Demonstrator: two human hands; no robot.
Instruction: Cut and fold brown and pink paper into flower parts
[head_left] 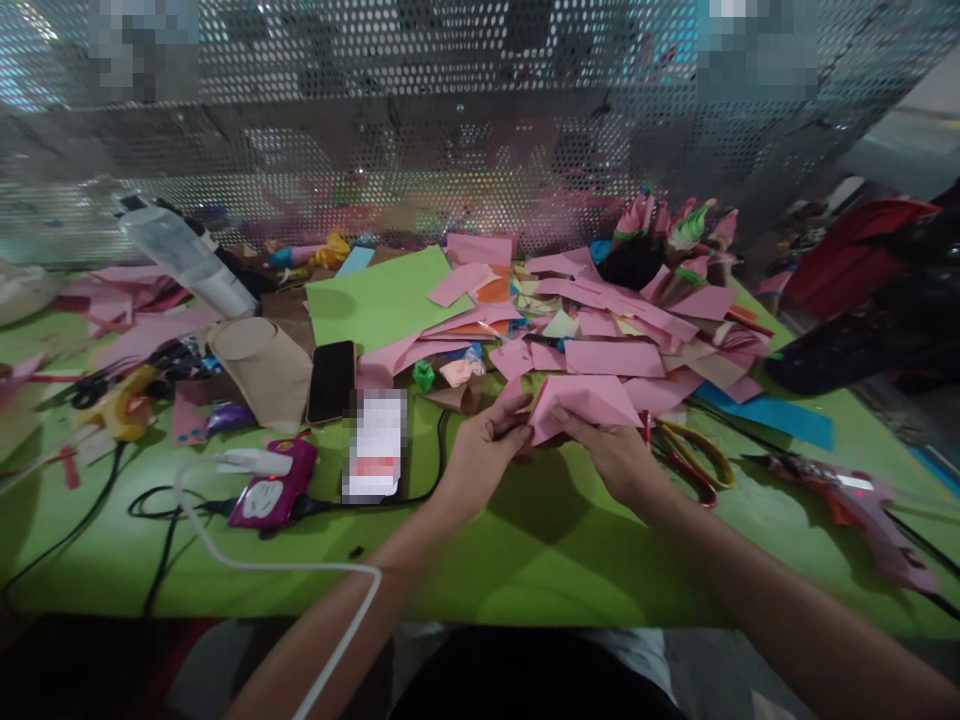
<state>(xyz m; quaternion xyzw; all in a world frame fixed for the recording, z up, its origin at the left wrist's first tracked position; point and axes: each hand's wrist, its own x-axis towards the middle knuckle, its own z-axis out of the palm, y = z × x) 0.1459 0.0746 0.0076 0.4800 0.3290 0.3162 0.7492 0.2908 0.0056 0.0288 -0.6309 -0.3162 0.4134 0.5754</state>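
A folded piece of pink paper (589, 398) is held up between my two hands, over the near part of the green table. My left hand (491, 440) pinches its left corner between thumb and fingers. On its right side my right hand (604, 450) grips the lower edge, thumb in front and the other fingers hidden behind. Just right of that hand lie scissors (694, 455) with red and yellow handles. Pink paper scraps (611, 357) are heaped right behind the held piece.
A glue gun (862, 510) lies at the right and a yellow one (124, 405) at the left. Phones (332, 382), a purple power socket (274, 485) with cables, a brown paper roll (262, 370), a bottle (187, 255) and paper cones (690, 225) stand around. A perforated metal screen (420, 130) rises behind.
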